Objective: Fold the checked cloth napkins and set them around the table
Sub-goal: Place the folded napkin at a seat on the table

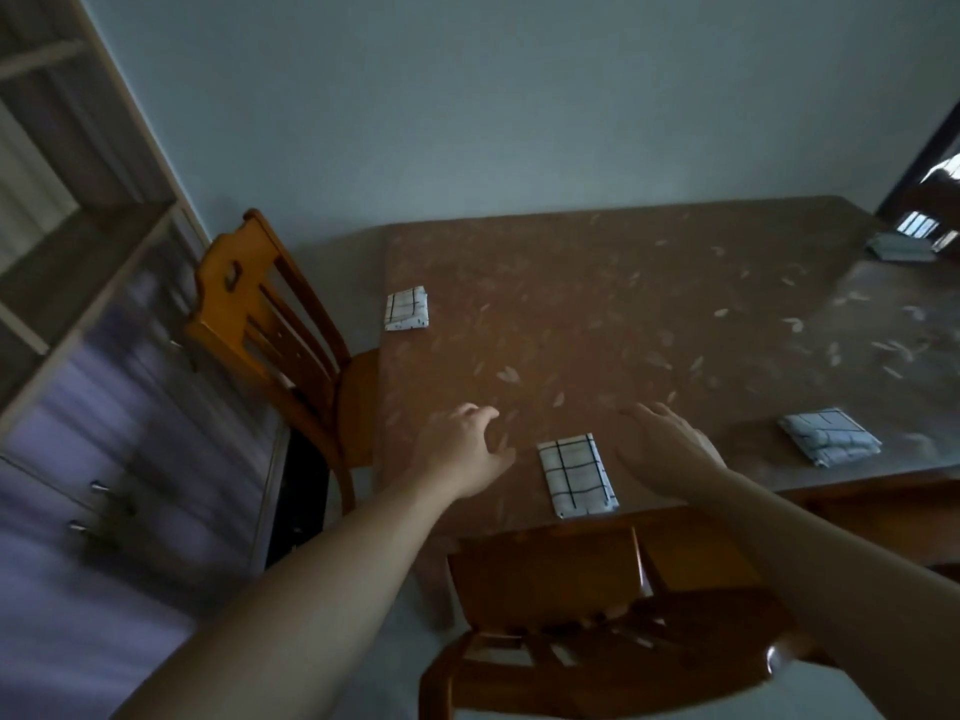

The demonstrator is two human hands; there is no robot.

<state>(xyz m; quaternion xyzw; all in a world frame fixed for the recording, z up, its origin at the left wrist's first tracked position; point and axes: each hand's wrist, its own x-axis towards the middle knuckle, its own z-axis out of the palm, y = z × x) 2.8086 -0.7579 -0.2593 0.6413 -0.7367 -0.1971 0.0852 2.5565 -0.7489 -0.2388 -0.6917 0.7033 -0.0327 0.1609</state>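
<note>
A folded white napkin with black checks (576, 475) lies near the front edge of the brown leaf-patterned table (597, 314). My left hand (467, 449) hovers just left of it, fingers relaxed and empty. My right hand (670, 449) hovers just right of it, palm down, fingers spread, holding nothing. A second folded napkin (407, 308) lies at the table's left edge. A third, thicker folded napkin (828, 436) sits at the front right. A fourth folded cloth (898, 246) rests at the far right corner, dim and blurred.
A wooden chair (597, 605) stands pushed in below the near napkin. Another wooden chair (270, 324) stands at the table's left side. A shelf and drawer unit (78, 304) lines the left wall. A dark doorway (930, 174) shows at the far right.
</note>
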